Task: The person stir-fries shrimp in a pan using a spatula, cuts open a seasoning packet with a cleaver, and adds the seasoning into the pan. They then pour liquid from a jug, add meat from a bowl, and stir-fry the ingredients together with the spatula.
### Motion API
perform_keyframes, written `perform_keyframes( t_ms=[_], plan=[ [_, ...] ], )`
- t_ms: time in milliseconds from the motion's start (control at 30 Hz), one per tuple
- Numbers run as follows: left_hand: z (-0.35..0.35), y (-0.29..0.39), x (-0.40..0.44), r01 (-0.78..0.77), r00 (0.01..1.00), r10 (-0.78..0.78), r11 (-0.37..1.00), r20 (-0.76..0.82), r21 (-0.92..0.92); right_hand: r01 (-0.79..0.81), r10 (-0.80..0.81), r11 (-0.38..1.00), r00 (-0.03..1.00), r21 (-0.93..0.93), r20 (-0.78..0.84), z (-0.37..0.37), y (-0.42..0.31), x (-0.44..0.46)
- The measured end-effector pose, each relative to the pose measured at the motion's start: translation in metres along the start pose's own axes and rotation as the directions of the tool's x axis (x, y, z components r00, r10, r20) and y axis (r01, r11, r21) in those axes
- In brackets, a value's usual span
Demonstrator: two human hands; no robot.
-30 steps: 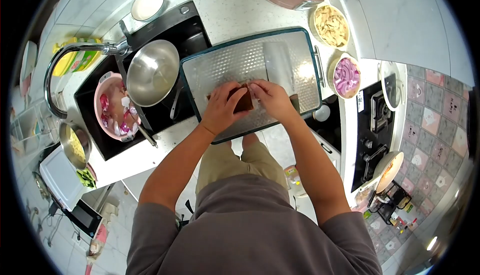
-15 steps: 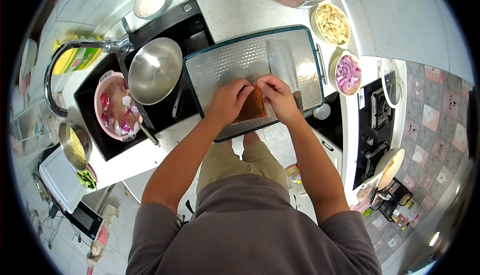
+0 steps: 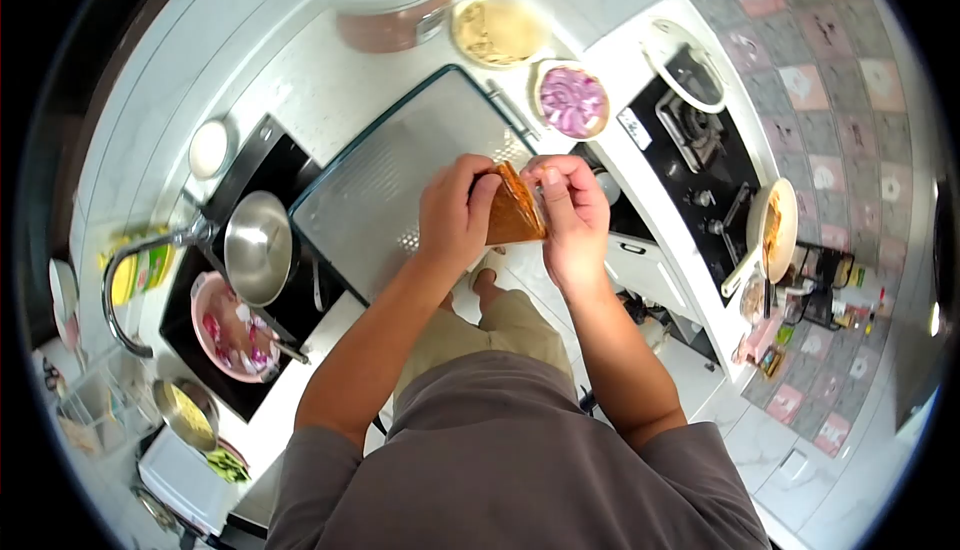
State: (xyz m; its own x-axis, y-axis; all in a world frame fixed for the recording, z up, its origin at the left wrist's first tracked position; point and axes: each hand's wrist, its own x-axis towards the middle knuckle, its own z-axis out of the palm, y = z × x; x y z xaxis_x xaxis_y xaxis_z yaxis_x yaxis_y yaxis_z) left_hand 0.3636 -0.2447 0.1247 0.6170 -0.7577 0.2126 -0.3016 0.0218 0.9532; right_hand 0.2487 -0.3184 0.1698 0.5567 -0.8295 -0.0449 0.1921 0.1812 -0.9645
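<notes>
My left hand grips the left side of an opened brown packet with orange-red paste along its edge. My right hand is closed at the packet's right side, its fingers pinched together; what they hold is too small to name. Both hands are above the front right edge of a textured metal cutting board with a dark green rim. The packet is tilted and held off the board.
A sink at left holds a steel bowl and a pink basin. Bowls of sliced purple onion and pale slices stand behind the board. At right are a stove and a pan with orange food.
The view has turned toward the stove side. The packet has been lifted from over the board to near its edge, and its opening with orange paste now shows.
</notes>
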Motion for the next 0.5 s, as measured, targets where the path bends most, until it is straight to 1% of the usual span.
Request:
perform_keyframes(
  t_ms=[33,100,167,200,233,267,300,333,367,433,467,500],
  plan=[
    [0.009,0.007,0.003,-0.057,0.997,0.057,0.998,-0.045,-0.005,0.021,-0.021,1.000,1.000,0.002,-0.020,-0.006,-0.013,-0.003],
    [0.022,0.022,0.008,-0.113,0.993,0.113,0.993,-0.032,-0.013,0.110,-0.111,0.993,0.994,-0.046,-0.012,-0.013,-0.036,-0.007],
    [0.029,0.035,0.007,-0.206,0.972,0.199,0.978,-0.123,-0.043,0.123,-0.124,0.992,0.992,-0.018,-0.007,-0.018,-0.050,-0.010],
    [0.029,0.038,0.007,-0.249,0.959,0.241,0.968,-0.149,-0.041,0.164,-0.162,0.986,0.986,-0.032,0.040,-0.020,-0.055,-0.011],
    [0.027,0.039,0.004,-0.249,0.957,0.242,0.968,-0.158,-0.026,0.204,-0.199,0.978,0.975,-0.041,0.093,-0.020,-0.059,-0.011],
    [0.023,0.039,0.001,-0.245,0.956,0.234,0.968,-0.179,-0.045,0.200,-0.198,0.980,0.973,-0.004,0.117,-0.016,-0.061,-0.013],
    [0.017,0.040,-0.002,-0.243,0.953,0.226,0.968,-0.203,-0.061,0.206,-0.201,0.978,0.967,-0.021,0.155,-0.014,-0.061,-0.016],
    [0.014,0.042,-0.003,-0.282,0.935,0.265,0.958,-0.234,-0.041,0.163,-0.164,0.986,0.969,0.019,0.184,-0.011,-0.060,-0.017],
    [0.008,0.042,-0.006,-0.278,0.930,0.265,0.960,-0.253,-0.017,0.115,-0.125,0.992,0.968,0.056,0.217,-0.007,-0.058,-0.019],
    [-0.007,0.042,-0.014,-0.235,0.926,0.193,0.967,-0.324,-0.094,0.084,-0.102,0.993,0.957,0.077,0.273,0.006,-0.053,-0.021],
    [-0.015,0.043,-0.017,-0.222,0.920,0.172,0.970,-0.353,-0.104,0.065,-0.088,0.994,0.949,0.085,0.304,0.013,-0.050,-0.021],
    [-0.026,0.041,-0.021,-0.218,0.908,0.172,0.972,-0.382,-0.082,0.081,-0.092,0.996,0.928,0.047,0.361,0.021,-0.049,-0.022]
  ],
)
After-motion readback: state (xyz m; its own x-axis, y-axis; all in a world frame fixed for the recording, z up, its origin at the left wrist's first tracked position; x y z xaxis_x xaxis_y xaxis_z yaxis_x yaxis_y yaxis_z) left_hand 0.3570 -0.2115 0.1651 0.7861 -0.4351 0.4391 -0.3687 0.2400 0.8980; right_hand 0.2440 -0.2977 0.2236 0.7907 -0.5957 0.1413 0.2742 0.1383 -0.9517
